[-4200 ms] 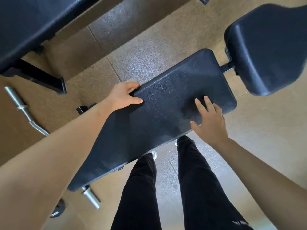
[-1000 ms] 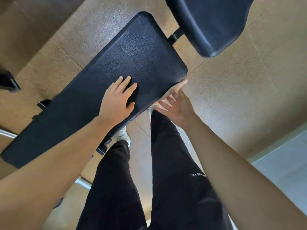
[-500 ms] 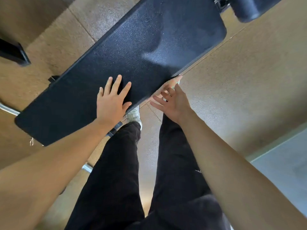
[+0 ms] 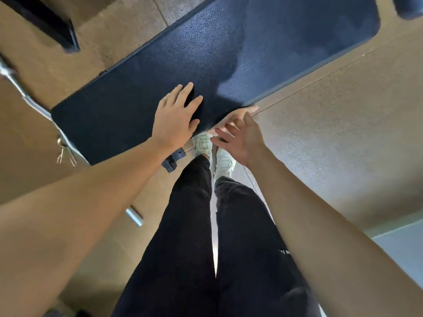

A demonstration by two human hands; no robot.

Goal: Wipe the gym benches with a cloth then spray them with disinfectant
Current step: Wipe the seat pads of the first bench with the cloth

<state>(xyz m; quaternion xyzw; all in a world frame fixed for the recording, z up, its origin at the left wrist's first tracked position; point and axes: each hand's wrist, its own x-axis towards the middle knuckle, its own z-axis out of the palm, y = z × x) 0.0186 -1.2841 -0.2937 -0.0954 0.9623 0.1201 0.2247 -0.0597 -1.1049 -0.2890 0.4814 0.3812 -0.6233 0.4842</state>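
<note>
Your left hand [image 4: 174, 117] lies flat on the bench [image 4: 263, 42] pad near its near edge, fingers straight. Your right hand [image 4: 240, 137] is at that same edge, fingers spread, holding nothing. No cloth or spray bottle in view. Judged: wiping step, bare-handed. Next move calls for fetching the cloth.

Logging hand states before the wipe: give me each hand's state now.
Left hand: open, palm flat on the black textured padded bench, holding nothing.
Right hand: open, fingers spread by the bench's near edge, holding nothing.
</note>
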